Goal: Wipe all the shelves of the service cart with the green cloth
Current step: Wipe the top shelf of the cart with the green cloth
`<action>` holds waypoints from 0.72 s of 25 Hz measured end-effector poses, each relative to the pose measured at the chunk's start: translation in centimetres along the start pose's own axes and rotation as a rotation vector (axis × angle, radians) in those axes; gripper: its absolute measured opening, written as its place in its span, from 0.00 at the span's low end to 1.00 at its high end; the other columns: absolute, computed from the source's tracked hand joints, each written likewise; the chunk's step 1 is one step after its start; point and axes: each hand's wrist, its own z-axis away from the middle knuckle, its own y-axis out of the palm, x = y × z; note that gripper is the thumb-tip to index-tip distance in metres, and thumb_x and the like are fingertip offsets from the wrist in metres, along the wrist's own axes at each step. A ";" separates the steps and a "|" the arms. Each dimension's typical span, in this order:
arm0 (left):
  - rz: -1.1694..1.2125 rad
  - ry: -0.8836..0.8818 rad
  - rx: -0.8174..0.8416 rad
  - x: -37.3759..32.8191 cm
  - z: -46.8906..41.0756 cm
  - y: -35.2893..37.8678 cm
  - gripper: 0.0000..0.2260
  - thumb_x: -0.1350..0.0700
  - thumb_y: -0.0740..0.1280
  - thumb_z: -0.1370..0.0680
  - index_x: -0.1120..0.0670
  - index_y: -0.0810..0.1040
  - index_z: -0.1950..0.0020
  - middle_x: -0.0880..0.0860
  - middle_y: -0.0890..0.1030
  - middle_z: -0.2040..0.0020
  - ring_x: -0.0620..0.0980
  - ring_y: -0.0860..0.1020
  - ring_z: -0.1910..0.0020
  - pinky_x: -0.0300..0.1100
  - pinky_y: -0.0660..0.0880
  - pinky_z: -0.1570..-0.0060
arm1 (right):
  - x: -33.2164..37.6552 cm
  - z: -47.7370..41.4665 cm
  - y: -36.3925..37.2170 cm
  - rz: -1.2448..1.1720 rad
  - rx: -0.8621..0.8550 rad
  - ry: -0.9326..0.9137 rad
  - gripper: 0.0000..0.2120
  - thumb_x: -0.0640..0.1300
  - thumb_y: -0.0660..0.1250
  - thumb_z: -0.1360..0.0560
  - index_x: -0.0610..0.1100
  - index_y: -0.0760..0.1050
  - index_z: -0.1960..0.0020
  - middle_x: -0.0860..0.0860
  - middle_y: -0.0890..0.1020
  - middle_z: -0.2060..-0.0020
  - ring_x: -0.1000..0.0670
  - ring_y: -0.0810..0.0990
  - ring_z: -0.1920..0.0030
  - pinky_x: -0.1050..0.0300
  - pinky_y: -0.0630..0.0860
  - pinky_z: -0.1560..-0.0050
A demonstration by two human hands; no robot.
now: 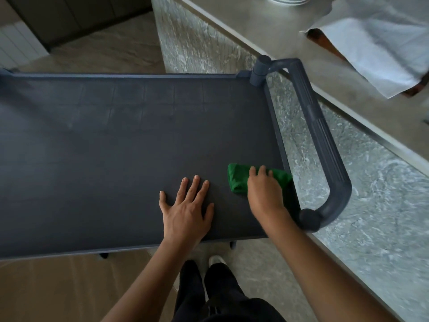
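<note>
Wiping the top shelf [116, 140] of the service cart [130, 76] with the green cloth [236, 180].
Grips the bunched cloth with the right hand [262, 189], fingers curled over it, at the right end of the shelf, just beside the curved handle [325, 140]. Presses the left hand [185, 205] flat on the shelf near the cloth, fingers straight and spread. Next to a stone counter [290, 36].

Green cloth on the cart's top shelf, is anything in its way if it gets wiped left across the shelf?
Only the left hand, resting flat on the top shelf just left of the green cloth, which the right hand grips near the handle. Nothing else visible lies in that path.
</note>
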 end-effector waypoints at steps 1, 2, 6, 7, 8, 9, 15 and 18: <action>0.000 -0.001 0.002 0.0 0.0 0.0 0.27 0.37 0.47 0.21 0.40 0.49 0.23 0.43 0.49 0.22 0.45 0.45 0.23 0.66 0.43 0.30 | -0.1 1.5 0.4 0.002 0.029 -0.001 0.22 0.34 0.51 0.20 0.36 0.57 0.27 0.35 0.64 0.31 0.37 0.67 0.32 0.47 0.71 0.37; 0.000 -0.001 0.004 0.0 0.0 0.0 0.27 0.37 0.46 0.21 0.40 0.49 0.23 0.43 0.48 0.22 0.45 0.44 0.23 0.66 0.43 0.30 | -0.2 2.8 0.8 0.003 0.058 -0.003 0.22 0.34 0.50 0.20 0.37 0.55 0.26 0.35 0.61 0.29 0.37 0.65 0.31 0.47 0.70 0.35; 0.007 -0.002 0.002 0.0 0.1 0.0 0.27 0.37 0.47 0.21 0.40 0.50 0.23 0.43 0.49 0.22 0.45 0.44 0.23 0.66 0.42 0.30 | -0.8 5.6 1.8 0.005 0.132 -0.009 0.23 0.35 0.48 0.19 0.38 0.51 0.24 0.37 0.56 0.26 0.39 0.60 0.27 0.49 0.63 0.30; 0.009 0.000 0.003 0.0 0.1 0.0 0.27 0.37 0.47 0.21 0.40 0.50 0.23 0.43 0.49 0.22 0.45 0.44 0.23 0.66 0.42 0.30 | -0.8 5.6 1.8 0.002 0.138 -0.005 0.23 0.35 0.48 0.19 0.39 0.51 0.24 0.37 0.55 0.26 0.39 0.59 0.27 0.49 0.63 0.30; 0.009 0.003 0.005 0.0 0.1 -0.1 0.27 0.37 0.47 0.21 0.40 0.50 0.23 0.43 0.49 0.22 0.45 0.44 0.23 0.66 0.42 0.30 | -0.7 5.4 1.6 -0.001 0.143 0.001 0.23 0.35 0.48 0.19 0.39 0.51 0.24 0.37 0.56 0.26 0.39 0.59 0.27 0.49 0.64 0.30; 0.006 0.006 0.010 0.0 0.1 -0.1 0.27 0.37 0.47 0.21 0.40 0.49 0.23 0.43 0.48 0.22 0.45 0.43 0.23 0.66 0.42 0.30 | -0.6 5.0 1.4 0.002 0.144 0.005 0.23 0.35 0.48 0.19 0.39 0.52 0.24 0.37 0.56 0.26 0.38 0.60 0.27 0.48 0.65 0.31; -0.007 0.008 0.031 0.1 0.0 -0.1 0.27 0.38 0.45 0.20 0.41 0.47 0.22 0.43 0.46 0.22 0.44 0.38 0.26 0.66 0.41 0.30 | 0.4 -3.0 -1.2 0.020 0.007 0.059 0.18 0.32 0.52 0.20 0.33 0.65 0.32 0.33 0.69 0.35 0.34 0.70 0.36 0.42 0.72 0.38; -0.002 0.007 0.041 0.2 0.0 -0.2 0.26 0.37 0.45 0.20 0.40 0.46 0.22 0.43 0.46 0.22 0.44 0.37 0.26 0.66 0.40 0.30 | 0.9 -9.1 -3.0 -0.020 -0.100 0.035 0.14 0.31 0.54 0.21 0.32 0.73 0.39 0.34 0.77 0.43 0.35 0.75 0.42 0.43 0.73 0.43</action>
